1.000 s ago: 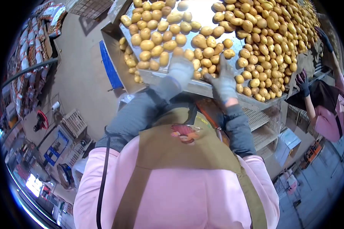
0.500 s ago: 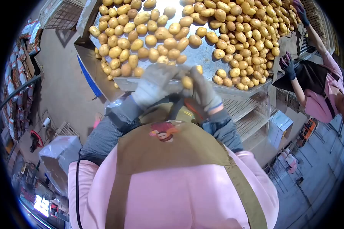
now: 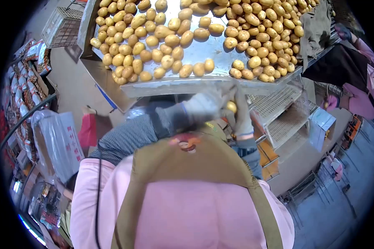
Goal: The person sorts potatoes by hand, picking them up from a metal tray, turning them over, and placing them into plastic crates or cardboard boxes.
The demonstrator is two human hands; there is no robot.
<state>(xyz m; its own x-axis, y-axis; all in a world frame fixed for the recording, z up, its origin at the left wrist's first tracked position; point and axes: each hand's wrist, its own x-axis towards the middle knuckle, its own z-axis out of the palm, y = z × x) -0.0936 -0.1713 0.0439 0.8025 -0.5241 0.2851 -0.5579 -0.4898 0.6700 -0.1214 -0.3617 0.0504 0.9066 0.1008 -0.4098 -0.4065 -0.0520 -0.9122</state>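
In grey work gloves, my two hands are close together in front of the metal table's (image 3: 214, 46) near edge. My right hand (image 3: 242, 114) is closed round a yellow potato (image 3: 231, 107), which shows at its inner side. Beside it, my left hand (image 3: 205, 101) reaches across from the left, smeared by motion, so its fingers cannot be made out. On the table, loose potatoes (image 3: 166, 48) are spread at the left, and a thicker heap of potatoes (image 3: 262, 39) covers the right side.
A co-worker's gloved hand (image 3: 343, 32) is at the far right, near a dark cloth (image 3: 316, 35). Perforated crates (image 3: 278, 101) stand below the table on the right. Another crate (image 3: 62, 27), a plastic-wrapped box (image 3: 58, 141) and filled bags (image 3: 25, 95) are at the left.
Both my hands have moved right and down relative to the table edge, with the potato in my right hand. My view has shifted, and the co-worker has moved lower at the right.
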